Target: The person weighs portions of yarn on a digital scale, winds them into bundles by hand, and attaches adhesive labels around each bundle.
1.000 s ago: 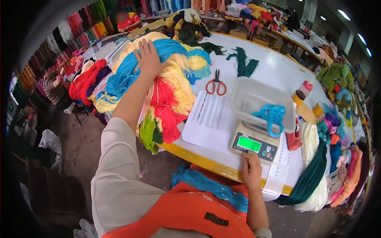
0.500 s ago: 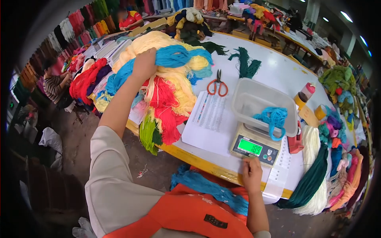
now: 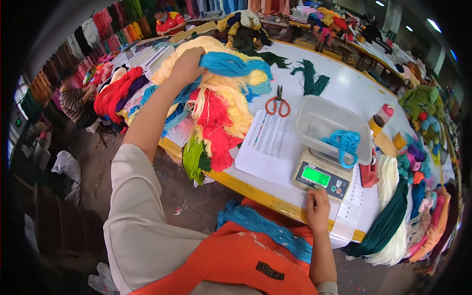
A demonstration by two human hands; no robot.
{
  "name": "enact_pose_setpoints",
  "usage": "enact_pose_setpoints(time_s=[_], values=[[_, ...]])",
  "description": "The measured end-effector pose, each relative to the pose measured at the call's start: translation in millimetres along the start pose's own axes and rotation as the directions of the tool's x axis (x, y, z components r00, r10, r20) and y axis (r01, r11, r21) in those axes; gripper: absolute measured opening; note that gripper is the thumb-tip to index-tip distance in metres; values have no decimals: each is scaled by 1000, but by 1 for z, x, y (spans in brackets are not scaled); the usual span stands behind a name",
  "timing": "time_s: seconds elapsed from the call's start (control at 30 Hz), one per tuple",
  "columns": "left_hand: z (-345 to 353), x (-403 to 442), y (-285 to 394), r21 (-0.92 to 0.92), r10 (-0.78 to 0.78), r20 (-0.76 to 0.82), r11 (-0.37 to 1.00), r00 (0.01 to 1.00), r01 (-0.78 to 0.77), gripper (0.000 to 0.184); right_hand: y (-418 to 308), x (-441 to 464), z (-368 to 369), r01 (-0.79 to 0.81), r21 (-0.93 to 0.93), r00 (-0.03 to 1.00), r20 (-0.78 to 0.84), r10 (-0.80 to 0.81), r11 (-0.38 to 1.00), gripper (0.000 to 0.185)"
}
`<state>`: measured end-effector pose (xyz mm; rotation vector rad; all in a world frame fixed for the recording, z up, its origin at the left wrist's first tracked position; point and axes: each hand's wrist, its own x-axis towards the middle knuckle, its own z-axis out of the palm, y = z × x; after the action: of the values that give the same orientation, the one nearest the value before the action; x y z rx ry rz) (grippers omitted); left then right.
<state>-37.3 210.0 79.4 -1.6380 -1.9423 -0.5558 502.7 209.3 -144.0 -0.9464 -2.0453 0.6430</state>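
My left hand (image 3: 189, 65) is closed on a thick blue yarn skein (image 3: 223, 64) on top of the pile of cream yarn (image 3: 231, 101) and red yarn (image 3: 214, 115). At the table's front edge, my right hand (image 3: 318, 206) rests with curled fingers just below the digital scale (image 3: 322, 178); whether it holds anything is hidden. The scale's green display is lit. On the scale stands a clear plastic tub (image 3: 314, 118) with a small blue yarn bundle (image 3: 343, 143) inside. Red-handled scissors (image 3: 278, 104) lie at the top of a printed sheet (image 3: 268, 142).
Dark green yarn (image 3: 311, 78) lies behind the tub. A red tape dispenser (image 3: 368, 172), a pink-capped bottle (image 3: 385, 113) and hanging skeins (image 3: 386, 221) are at the right. Two people sit at the far left and back. Blue yarn (image 3: 260, 223) lies across my lap.
My left hand, first spread on the blue skein, has closed on it and drawn its near part together. My right hand stays by the scale. The view has shifted slightly.
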Motion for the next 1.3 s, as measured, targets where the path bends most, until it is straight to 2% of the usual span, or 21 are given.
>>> enact_pose_setpoints(time_s=[0.1,0.13,0.2,0.23,0.3,0.43,0.53,0.57,0.63,0.67,0.83,0.9,0.97,1.03,1.07,1.13,1.17,1.2,1.23,1.27,1.3], values=[[-12,4,-11,-204,-155,303,953,940,223,37,-1,0,1,-23,17,1000,8,23,1000,13],[-11,2,-12,-201,-157,305,954,939,225,37,-2,0,1,-23,20,1000,11,23,1000,13],[-7,-1,-10,-357,-218,498,830,839,428,41,-3,0,0,-37,31,999,10,37,999,13],[0,-7,-6,-423,-215,423,812,880,401,42,-2,1,1,-39,33,999,12,39,999,13],[11,-24,9,-384,-178,199,891,964,244,40,-2,1,1,-14,13,1000,5,14,1000,14],[15,-45,30,-309,-139,32,940,990,142,38,-1,1,1,-20,7,1000,11,20,1000,14],[-19,-29,23,-413,-324,77,850,943,326,35,-2,2,0,-21,-1,999,30,21,1000,14],[-23,-22,4,-378,-247,-86,905,965,198,34,-2,1,1,-22,5,1000,18,21,1000,13],[-49,-9,-17,-707,-366,105,626,925,328,31,-3,2,3,-16,19,1000,7,16,1000,11],[-66,-5,-26,-766,-380,202,513,902,388,26,-2,1,3,-21,19,1000,7,21,1000,12],[-151,-13,-6,-775,-232,272,523,934,355,20,-7,-2,3,-22,56,1000,21,21,998,13],[-183,-24,23,-711,-179,266,627,947,318,17,-25,2,6,155,3,988,4,-155,988,19],[-209,-37,60,-628,-133,265,728,955,276,18,-79,18,17,133,243,973,151,-173,961,26],[-229,-51,103,-576,-91,258,785,962,229,20,-150,43,26,281,410,869,275,-412,868,48],[-243,-61,122,-493,-69,316,840,946,226,24,-185,55,32,361,516,795,265,-546,777,56],[-251,-88,152,-416,10,198,906,980,75,25,-239,65,57,454,628,698,190,-690,632,60],[-262,-100,168,-349,-50,296,924,954,157,29,-261,66,66,429,600,718,227,-658,675,55],[-267,-114,175,-418,-26,284,896,959,148,28,-275,67,71,404,569,734,266,-625,716,52],[-271,-130,179,-485,-8,270,863,963,143,27,-277,67,77,520,385,751,221,-623,763,48],[-282,-143,182,-365,-2,310,923,951,121,40,-278,80,79,600,389,665,243,-706,699,45],[-281,-157,177,-518,52,221,852,974,72,52,-278,99,78,672,396,570,264,-778,626,44]])
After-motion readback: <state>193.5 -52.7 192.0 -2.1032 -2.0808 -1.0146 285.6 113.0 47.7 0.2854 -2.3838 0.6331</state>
